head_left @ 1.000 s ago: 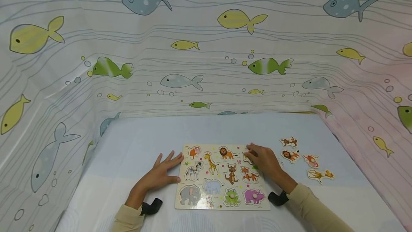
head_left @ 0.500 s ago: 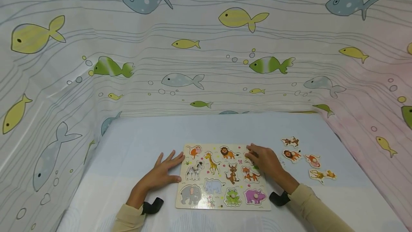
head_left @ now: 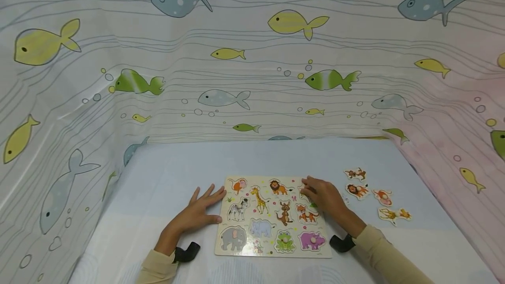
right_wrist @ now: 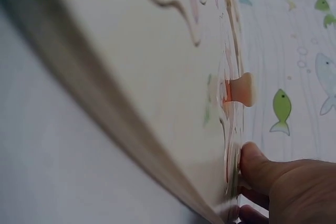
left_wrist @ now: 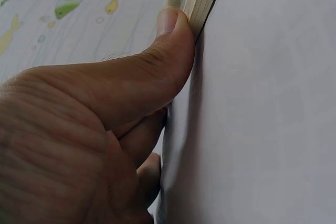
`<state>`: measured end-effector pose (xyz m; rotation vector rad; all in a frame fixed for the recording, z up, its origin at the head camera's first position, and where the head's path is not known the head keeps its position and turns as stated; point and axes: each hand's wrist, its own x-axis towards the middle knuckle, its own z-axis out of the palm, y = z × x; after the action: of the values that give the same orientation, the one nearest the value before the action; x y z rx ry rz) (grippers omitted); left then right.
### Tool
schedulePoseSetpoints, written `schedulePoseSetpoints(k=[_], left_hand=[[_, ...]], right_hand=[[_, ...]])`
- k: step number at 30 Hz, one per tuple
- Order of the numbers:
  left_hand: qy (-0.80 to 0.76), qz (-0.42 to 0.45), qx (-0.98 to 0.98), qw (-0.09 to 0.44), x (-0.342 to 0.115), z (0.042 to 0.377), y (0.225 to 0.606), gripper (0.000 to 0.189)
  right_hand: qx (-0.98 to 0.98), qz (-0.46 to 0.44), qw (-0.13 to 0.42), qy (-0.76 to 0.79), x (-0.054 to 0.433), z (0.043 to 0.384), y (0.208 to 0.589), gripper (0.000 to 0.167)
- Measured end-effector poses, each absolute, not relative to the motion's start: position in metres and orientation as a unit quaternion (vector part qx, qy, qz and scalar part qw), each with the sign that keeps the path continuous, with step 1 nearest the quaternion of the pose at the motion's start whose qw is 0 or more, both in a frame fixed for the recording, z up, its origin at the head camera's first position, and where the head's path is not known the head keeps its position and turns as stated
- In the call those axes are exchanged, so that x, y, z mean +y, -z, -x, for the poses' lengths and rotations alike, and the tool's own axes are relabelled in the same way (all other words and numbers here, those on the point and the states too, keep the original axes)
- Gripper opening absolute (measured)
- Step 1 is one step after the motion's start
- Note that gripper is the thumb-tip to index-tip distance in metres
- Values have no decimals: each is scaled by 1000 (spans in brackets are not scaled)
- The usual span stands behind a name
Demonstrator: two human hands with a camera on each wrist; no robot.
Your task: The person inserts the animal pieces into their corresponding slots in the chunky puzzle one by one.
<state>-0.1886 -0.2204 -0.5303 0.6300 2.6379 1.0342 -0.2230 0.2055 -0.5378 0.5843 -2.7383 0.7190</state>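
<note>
A wooden peg puzzle board (head_left: 268,248) with animal pictures lies flat on the table. My left hand (head_left: 193,214) has its fingers spread at the board's left edge; in the left wrist view the thumb (left_wrist: 170,40) presses against the wooden side. My right hand (head_left: 325,194) is over the top right corner, thumb and fingers curled on a puzzle piece (head_left: 304,191) mostly hidden beneath them. In the right wrist view the thumb tip (right_wrist: 253,156) is right at the board's face. Knobbed pieces sit in the board, including a tiger (head_left: 307,215), a frog (head_left: 284,244) and a hippo (head_left: 313,244).
Several loose pieces lie right of the board: a brown animal (head_left: 355,173), a lion (head_left: 357,191), a monkey (head_left: 382,197) and a giraffe (head_left: 395,214). Fish-patterned cloth (head_left: 225,73) hangs around the pale table (head_left: 189,161). Black wrist devices (head_left: 187,252) are by both sleeves.
My right hand's fingertips have settled slightly over the corner piece, covering more of it. The left hand and the board hold their places; the view shifts slightly.
</note>
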Motion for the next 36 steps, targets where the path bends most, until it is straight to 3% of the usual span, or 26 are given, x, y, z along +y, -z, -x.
schedulePoseSetpoints(k=[13,22,36], left_hand=[[-348,-218,904,118,-219,188,529,85],[-356,-216,901,119,-220,189,531,85],[-363,-215,899,120,-221,190,531,86]], right_hand=[[-928,-205,108,-292,207,221,539,21],[-918,-178,93,-341,208,218,529,41],[-927,-147,108,-327,240,212,496,44]])
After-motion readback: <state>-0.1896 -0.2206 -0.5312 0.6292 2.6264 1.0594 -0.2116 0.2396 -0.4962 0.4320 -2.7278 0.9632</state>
